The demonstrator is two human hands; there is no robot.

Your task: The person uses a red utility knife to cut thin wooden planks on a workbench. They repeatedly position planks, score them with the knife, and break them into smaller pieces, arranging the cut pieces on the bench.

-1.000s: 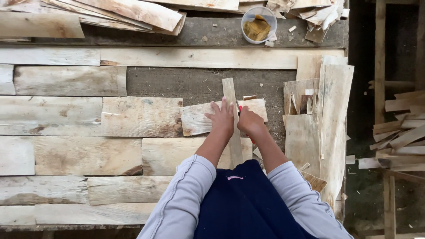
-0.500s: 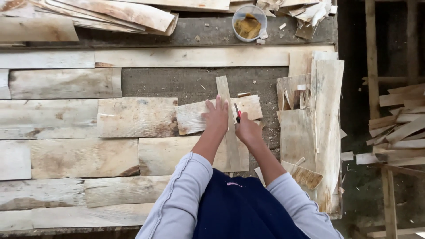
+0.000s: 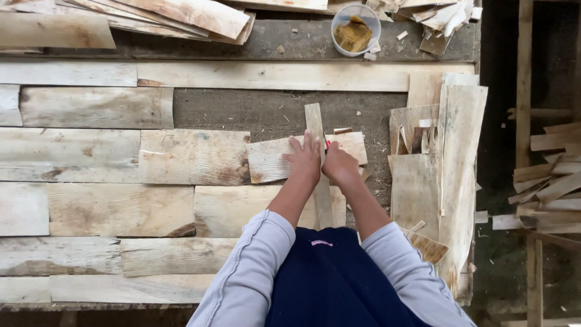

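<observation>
Pale wood veneer covers the counter (image 3: 272, 112). A narrow strip (image 3: 315, 130) is pinned across a small veneer sheet (image 3: 272, 160) by the left hand (image 3: 304, 158), fingers spread flat. The right hand (image 3: 339, 165) is clenched, seemingly on a red marker (image 3: 327, 144). A glue tub (image 3: 355, 29) stands at twelve o'clock.

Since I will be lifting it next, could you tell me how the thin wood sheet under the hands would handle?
The sheet looks very thin, so probably light and bendy. Its ragged edges suggest it may split or crack. Lying flat, it should slide, not roll.
</observation>
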